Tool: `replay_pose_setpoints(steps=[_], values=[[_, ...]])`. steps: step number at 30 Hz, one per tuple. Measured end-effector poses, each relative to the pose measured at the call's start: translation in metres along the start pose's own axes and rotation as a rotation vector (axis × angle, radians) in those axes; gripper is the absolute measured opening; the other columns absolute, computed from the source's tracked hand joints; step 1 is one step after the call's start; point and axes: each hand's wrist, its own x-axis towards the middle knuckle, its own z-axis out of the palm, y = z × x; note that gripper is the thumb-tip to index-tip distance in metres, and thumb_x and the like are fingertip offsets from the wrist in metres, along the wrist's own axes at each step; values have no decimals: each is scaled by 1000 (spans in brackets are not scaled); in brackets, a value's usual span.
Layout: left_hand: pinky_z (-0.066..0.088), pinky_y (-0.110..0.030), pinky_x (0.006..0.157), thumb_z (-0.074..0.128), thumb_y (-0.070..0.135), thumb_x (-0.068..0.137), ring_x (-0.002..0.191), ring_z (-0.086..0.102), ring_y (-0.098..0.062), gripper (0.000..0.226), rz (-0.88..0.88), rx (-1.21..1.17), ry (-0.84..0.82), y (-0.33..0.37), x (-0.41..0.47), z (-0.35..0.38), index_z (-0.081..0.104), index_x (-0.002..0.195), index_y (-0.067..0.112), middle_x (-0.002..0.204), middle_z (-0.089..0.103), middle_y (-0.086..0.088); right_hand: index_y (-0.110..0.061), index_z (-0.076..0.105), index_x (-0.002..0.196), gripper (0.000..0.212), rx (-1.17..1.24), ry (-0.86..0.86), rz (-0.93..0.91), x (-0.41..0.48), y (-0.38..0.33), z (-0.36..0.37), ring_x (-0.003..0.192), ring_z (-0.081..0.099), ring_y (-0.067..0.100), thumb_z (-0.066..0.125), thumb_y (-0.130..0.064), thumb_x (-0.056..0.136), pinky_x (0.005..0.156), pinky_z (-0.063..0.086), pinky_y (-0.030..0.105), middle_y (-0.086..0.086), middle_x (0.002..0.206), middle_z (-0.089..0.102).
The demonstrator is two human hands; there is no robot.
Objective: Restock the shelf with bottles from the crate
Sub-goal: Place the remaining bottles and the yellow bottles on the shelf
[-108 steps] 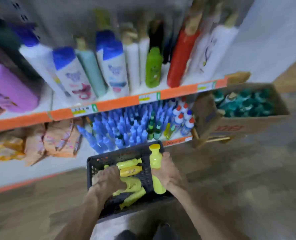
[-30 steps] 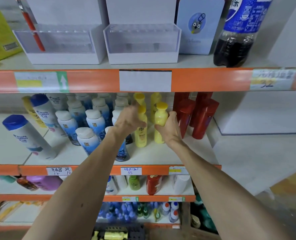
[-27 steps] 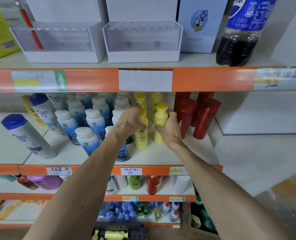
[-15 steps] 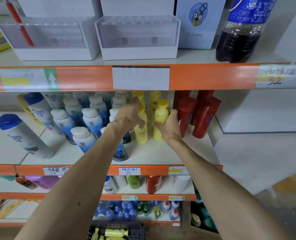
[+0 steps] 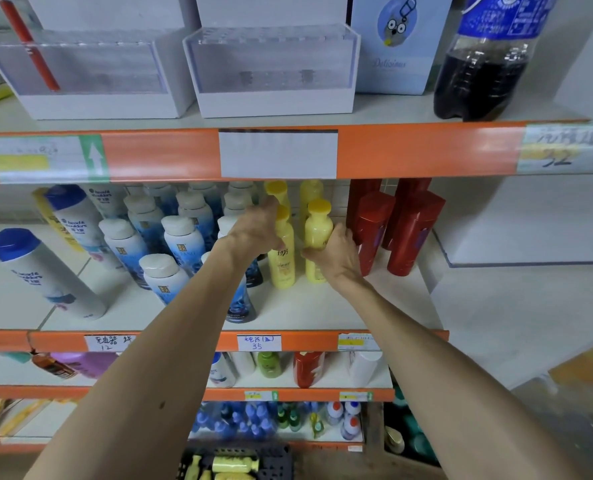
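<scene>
Both hands up at the middle shelf [image 5: 322,317], each on a yellow bottle standing upright, long axis vertical, base on the shelf board.

Left hand [image 5: 253,233]: grip closed round the upper body of the left yellow bottle [image 5: 283,261], label facing out. Right hand [image 5: 336,254]: grip wrapped round the lower side of the right yellow bottle [image 5: 317,233], thumb across its front.

Key relation: the two bottles stand side by side, just apart, with more yellow bottles [image 5: 310,192] directly behind them and the red bottles [image 5: 371,230] just to the right of the right hand. Each bottle lies straight ahead of its own grip, so any further push would run back into the row; letting go looks like the step in hand. The right knuckles sit close to the nearest red bottle, which could get nudged.

Hard to make out: left fingertips are behind the bottle; the bottle bases partly masked by the wrists. The crate [image 5: 239,462] is cut off at the bottom edge, a few yellow bottles lying in it, count unclear
</scene>
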Motion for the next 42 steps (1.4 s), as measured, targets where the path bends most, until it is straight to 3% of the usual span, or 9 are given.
replay_pose_setpoints(steps=[3, 8, 13, 20, 24, 29, 32, 36, 42], values=[[50, -35, 83, 80, 14, 73, 104, 58, -28, 73, 1, -17, -6, -2, 0, 1, 37, 132, 12, 119, 57, -11, -7, 42, 122, 76, 24, -34, 32, 1, 1, 4, 110, 50, 29, 85, -33, 65, 93, 45, 42, 12, 120, 49], [50, -36, 81, 79, 13, 74, 102, 58, -29, 71, 9, -22, -14, 0, -3, -1, 36, 130, 12, 114, 57, -11, -14, 45, 121, 55, 164, -202, 42, 2, 11, -8, 101, 59, 23, 74, -9, 75, 76, 44, 31, 5, 110, 59], [47, -33, 76, 78, 11, 75, 94, 54, -24, 69, 25, -27, -45, 0, -3, -4, 36, 129, 12, 112, 57, -12, -8, 46, 122, 72, 54, -85, 32, -1, 9, -7, 101, 56, 24, 85, -29, 65, 82, 49, 39, 6, 116, 52], [42, -32, 68, 76, 13, 77, 86, 51, -23, 66, 33, 34, -94, 5, -5, -12, 36, 129, 11, 98, 50, -7, -11, 46, 119, 54, 78, -99, -13, -2, 10, -4, 102, 59, 25, 76, -16, 75, 71, 40, 30, 7, 112, 58], [41, -32, 66, 75, 14, 78, 84, 51, -23, 66, 43, 67, -121, 7, -6, -15, 34, 130, 12, 97, 50, -8, -6, 45, 121, 75, 54, -64, -14, -6, 7, 2, 110, 53, 27, 86, -33, 65, 86, 47, 39, 11, 119, 54], [42, -33, 62, 75, 14, 79, 81, 53, -24, 66, 27, 67, -135, 8, -6, -17, 33, 130, 13, 91, 50, -7, -14, 41, 129, 61, 200, -214, -24, -9, 14, -8, 103, 55, 19, 75, -14, 78, 77, 41, 28, -1, 110, 53], [42, -32, 62, 75, 13, 79, 81, 52, -23, 66, 23, 51, -130, 9, -7, -16, 33, 131, 12, 91, 49, -5, -17, 47, 117, 55, 151, -196, -39, -5, 18, -9, 103, 59, 21, 80, -22, 73, 77, 47, 33, 3, 113, 59], [36, -23, 50, 74, 12, 79, 81, 51, -22, 67, 30, 49, -120, 10, -9, -17, 33, 131, 11, 90, 47, -5, -11, 43, 128, 82, 74, -67, -65, -10, 17, -1, 113, 50, 21, 87, -35, 63, 92, 46, 39, 5, 124, 52], [40, -28, 57, 75, 12, 79, 81, 52, -23, 66, 29, 49, -114, 9, -10, -16, 33, 130, 11, 88, 48, -4, -19, 35, 134, 68, 130, -260, -56, -8, 26, -13, 110, 56, 23, 74, -13, 78, 83, 44, 32, 1, 119, 52]])
